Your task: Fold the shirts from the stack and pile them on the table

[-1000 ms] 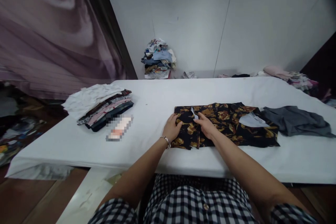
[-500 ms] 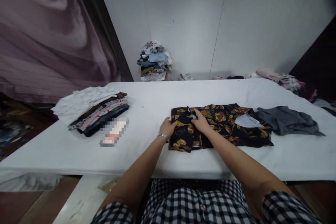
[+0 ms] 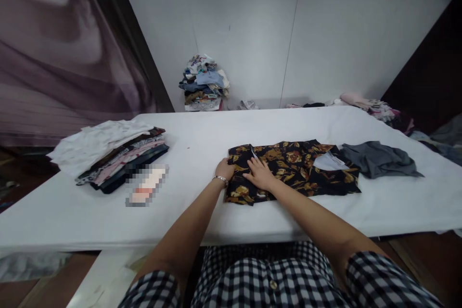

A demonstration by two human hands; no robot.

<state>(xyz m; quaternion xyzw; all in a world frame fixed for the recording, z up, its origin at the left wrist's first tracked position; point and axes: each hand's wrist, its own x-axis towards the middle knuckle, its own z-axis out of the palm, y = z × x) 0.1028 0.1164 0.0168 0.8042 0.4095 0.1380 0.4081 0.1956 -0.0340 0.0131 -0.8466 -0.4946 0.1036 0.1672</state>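
Floral shirt [image 3: 292, 168], black with gold-brown flowers, lies flat and partly folded on the white surface [image 3: 216, 139], slightly right of centre and close to the near edge. Left hand [image 3: 224, 171] rests at the shirt's left edge, its fingers curled over the hem and touching the cloth; whether it pinches the fabric or merely presses on it cannot be told. A thin bracelet [image 3: 220, 179] circles that wrist. Right hand [image 3: 260, 174] lies palm down on the left part of the shirt, fingers spread and released, pressing the cloth against the surface without gripping it. The two hands sit near each other, the left one at the garment's border, the right one fully upon it; most of the shirt extends away to the right of both.

A pale label or inner patch [image 3: 328, 162] shows on the right portion of the shirt. Just beside the shirt's right end lies a crumpled grey garment [image 3: 378, 159], touching or nearly touching it. Well apart to the left stands a stack of folded clothes [image 3: 111, 154], topped by a white piece, with a blurred flat object [image 3: 146, 185] just in front of it. Beyond the far edge, against the wall, sits a heap of mixed clothes [image 3: 204, 84]; another loose pile [image 3: 368, 103] lies at the far right. Checked sleeves [image 3: 274, 279] fill the foreground.
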